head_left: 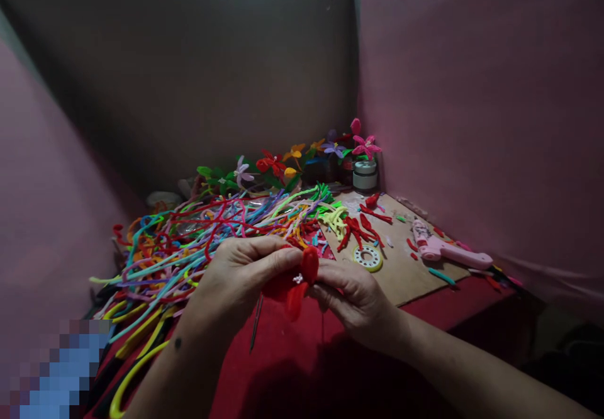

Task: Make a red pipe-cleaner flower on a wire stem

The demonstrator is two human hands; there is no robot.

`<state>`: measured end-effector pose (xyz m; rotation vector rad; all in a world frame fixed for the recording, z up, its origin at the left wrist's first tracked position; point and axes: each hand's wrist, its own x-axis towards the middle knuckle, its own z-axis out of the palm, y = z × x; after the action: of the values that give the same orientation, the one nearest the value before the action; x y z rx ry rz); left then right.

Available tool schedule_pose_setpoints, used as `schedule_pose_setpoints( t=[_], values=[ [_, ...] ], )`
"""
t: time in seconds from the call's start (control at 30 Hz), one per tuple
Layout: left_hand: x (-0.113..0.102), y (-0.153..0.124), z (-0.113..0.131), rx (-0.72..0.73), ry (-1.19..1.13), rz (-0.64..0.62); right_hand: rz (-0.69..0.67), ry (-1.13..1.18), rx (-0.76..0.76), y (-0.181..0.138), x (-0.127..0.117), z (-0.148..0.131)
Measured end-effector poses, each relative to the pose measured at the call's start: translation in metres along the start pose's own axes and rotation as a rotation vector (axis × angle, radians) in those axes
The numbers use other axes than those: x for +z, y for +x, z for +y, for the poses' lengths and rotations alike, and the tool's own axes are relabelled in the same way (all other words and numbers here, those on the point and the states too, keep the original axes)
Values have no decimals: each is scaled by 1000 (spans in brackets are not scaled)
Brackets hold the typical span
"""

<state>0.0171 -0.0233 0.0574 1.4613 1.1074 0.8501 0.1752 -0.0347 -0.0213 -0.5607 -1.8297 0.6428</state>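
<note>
Both my hands meet over the red table and pinch a red pipe-cleaner flower with a small white centre. My left hand has its fingers closed around the flower's left petals and its thin stem, which hangs down below the hand. My right hand grips the right petals between thumb and fingers. Just behind my hands lies a big tangled heap of coloured pipe cleaners.
A brown board on the right carries loose red petals, a yellow tape roll and a pink glue gun. Finished pipe-cleaner flowers and a small jar stand in the back corner. Pink walls close in on both sides.
</note>
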Motion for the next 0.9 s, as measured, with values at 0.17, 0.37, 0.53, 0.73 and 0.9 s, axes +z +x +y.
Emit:
schedule_pose_setpoints(
  t=[0.17, 0.37, 0.53, 0.73, 0.9],
  values=[
    [1, 0, -6, 8, 8, 109, -7, -27, -45, 0, 2, 4],
    [6, -5, -7, 124, 84, 194, -20, -102, -102, -2, 2, 5],
    [4, -5, -9, 131, 49, 233, -17, -99, -80, -2, 2, 5],
    [0, -4, -7, 26, -1, 115, 5, 24, -5, -2, 5, 7],
    [-10, 0, -13, 104, -102, 86, 96, 123, 48, 2, 2, 3]
  ],
)
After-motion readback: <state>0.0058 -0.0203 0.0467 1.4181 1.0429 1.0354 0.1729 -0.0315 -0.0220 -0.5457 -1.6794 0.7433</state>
